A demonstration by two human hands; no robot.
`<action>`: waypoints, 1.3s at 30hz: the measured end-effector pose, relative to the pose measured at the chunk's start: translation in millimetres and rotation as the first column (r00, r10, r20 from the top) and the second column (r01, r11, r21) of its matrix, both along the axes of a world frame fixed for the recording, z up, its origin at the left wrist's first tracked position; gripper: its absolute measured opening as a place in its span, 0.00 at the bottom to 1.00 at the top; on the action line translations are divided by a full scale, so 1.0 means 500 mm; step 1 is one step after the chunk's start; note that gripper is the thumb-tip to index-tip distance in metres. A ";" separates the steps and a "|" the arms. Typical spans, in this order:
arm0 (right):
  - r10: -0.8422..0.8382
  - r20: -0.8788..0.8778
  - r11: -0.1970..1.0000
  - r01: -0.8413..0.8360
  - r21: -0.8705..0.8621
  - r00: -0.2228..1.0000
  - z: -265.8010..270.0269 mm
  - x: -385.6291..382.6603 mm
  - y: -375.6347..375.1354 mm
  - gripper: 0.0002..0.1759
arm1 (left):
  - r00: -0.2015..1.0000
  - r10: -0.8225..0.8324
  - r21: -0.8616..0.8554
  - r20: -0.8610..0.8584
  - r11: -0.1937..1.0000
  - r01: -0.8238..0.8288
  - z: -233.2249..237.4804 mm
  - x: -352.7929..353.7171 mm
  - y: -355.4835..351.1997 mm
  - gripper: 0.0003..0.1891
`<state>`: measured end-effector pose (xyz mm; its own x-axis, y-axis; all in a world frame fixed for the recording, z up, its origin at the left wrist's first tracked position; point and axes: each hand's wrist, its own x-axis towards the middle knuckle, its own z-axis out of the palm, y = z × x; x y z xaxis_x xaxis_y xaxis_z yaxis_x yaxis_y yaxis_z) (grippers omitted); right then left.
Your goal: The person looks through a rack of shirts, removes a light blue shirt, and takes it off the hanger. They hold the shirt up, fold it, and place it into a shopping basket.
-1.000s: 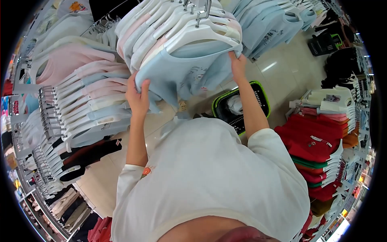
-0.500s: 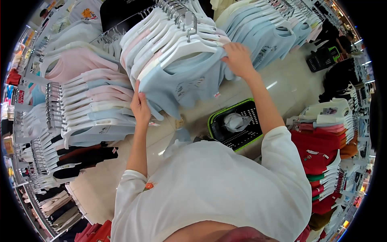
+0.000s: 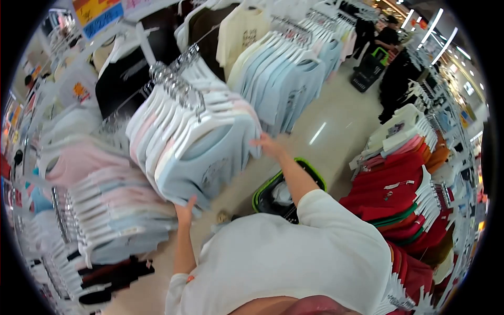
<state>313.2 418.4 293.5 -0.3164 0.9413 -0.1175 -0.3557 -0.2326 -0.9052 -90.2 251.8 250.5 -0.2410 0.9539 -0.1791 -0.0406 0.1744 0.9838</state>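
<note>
A light blue T-shirt [image 3: 215, 163] was displayed at the front end of a packed rail, hung from a white hanger [image 3: 189, 140] ahead of white, pink and cream garments. Its lower left edge was met by the left hand [image 3: 185, 211], thumb raised and fingers partly hidden; its far side was met by the right hand [image 3: 269, 146], blurred at the fingertips. Whether the fabric was clamped by either hand could not be told. Below, a pale, glossy tiled floor [image 3: 336, 118] was streaked with reflected light, and on it a black shopping basket [image 3: 266, 198] with a green rim was set near the right forearm, a white plastic bag [image 3: 282, 193] held inside. The aisle was lined on the left with pastel pink tops [image 3: 84, 164] and on the right with red sweatshirts [image 3: 370, 197], stacked closely on hangers. Farther off, more pale blue T-shirts [image 3: 296, 86] were hung in a row, and a second basket [image 3: 366, 76] was seen near a person in dark clothing [image 3: 388, 38]. Overhead, the room was lit by long ceiling lights [image 3: 431, 27], and an orange-and-blue price sign [image 3: 98, 17] was mounted at upper left.
</note>
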 end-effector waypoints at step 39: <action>-0.076 -0.062 0.765 0.018 -0.643 0.995 -0.170 -0.117 -0.402 0.32 | 0.275 0.001 -0.107 0.961 0.923 0.370 -0.075 0.123 -0.053 0.36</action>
